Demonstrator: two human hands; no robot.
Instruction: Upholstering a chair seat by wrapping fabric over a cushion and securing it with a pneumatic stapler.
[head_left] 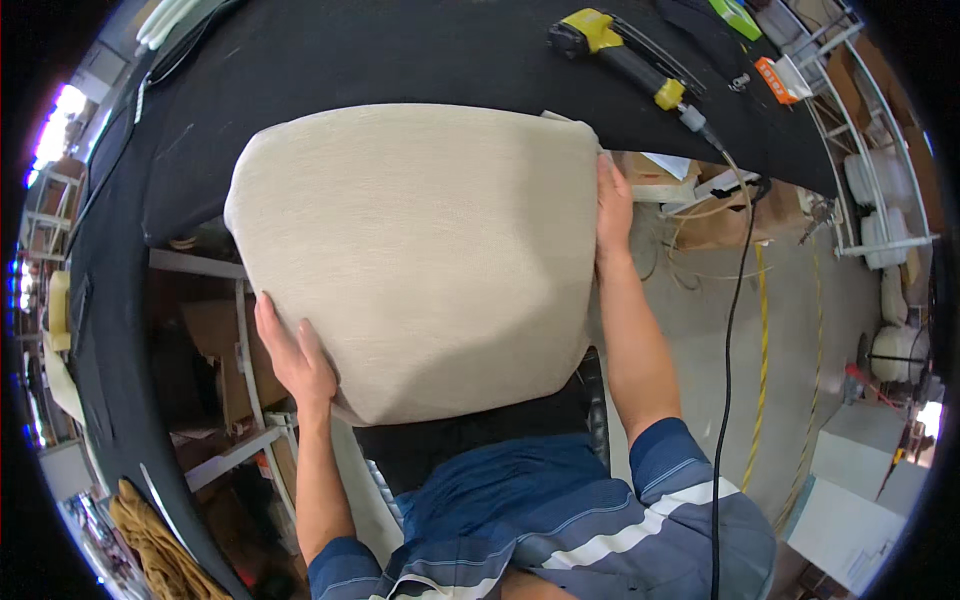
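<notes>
Here, left hand (300, 362) low, right hand (614, 212) higher, flanking beige cushion (420, 260)

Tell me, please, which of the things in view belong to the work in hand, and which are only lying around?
In use:
- cream cushion, between both hands
- left hand, at its left edge
- right hand, at its right edge

Lying about:
- yellow-and-black tool, unheld on the black table; possibly related
- orange box
- brown cloth

A workshop: black-covered bench (400, 50) at twelve o'clock, hose-fed power tool (636, 73) at one, boxes (845, 530) at four.
</notes>
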